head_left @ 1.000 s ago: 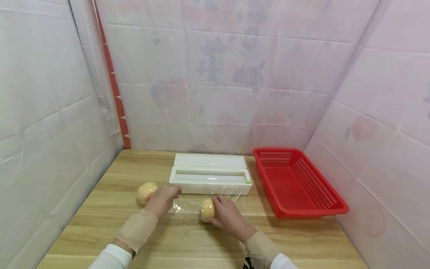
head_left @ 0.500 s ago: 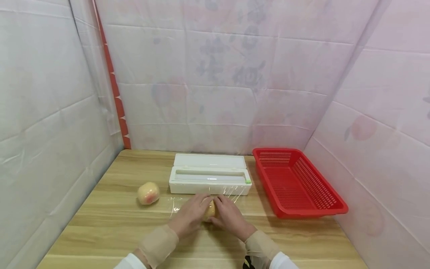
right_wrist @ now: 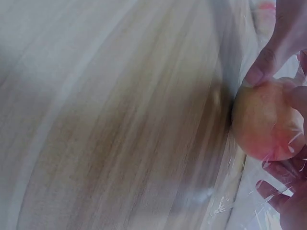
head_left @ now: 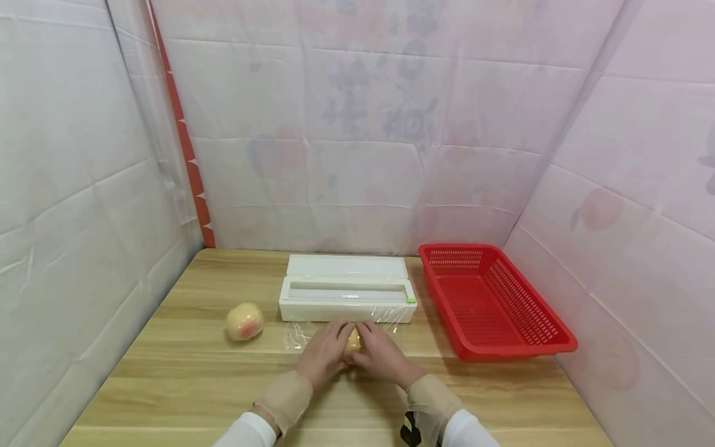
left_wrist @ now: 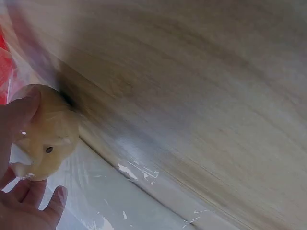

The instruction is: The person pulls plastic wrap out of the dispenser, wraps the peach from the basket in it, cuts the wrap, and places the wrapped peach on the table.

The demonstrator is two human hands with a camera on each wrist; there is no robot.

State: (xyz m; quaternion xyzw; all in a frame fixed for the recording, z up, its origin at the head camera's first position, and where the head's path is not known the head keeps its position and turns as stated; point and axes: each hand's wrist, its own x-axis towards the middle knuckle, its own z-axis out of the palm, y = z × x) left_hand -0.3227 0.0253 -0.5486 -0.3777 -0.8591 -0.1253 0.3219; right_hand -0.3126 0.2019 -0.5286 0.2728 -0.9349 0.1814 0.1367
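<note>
In the head view, a round yellow fruit (head_left: 353, 340) with cling film over it sits on the table between my two hands. My left hand (head_left: 324, 355) grips it from the left and my right hand (head_left: 384, 355) from the right, their fingertips almost meeting over its top. The left wrist view shows a small dark spot on the fruit (left_wrist: 48, 129); the right wrist view shows a pink blush on the fruit (right_wrist: 266, 122). Clear cling film (head_left: 296, 335) stretches beside the left hand and back up to a white film dispenser (head_left: 346, 311), whose lid is raised.
Another yellow fruit (head_left: 244, 321) with a pink patch and a glossy surface rests on the wooden table (head_left: 184, 385) at the left. A red plastic basket (head_left: 463, 335) stands at the right. Whitish sheets (head_left: 357, 174) wall in the back and both sides.
My left hand has moved right, from beside the left fruit and the film's edge, to the fruit in the middle, and now grips it. The right hand has kept its hold there.
</note>
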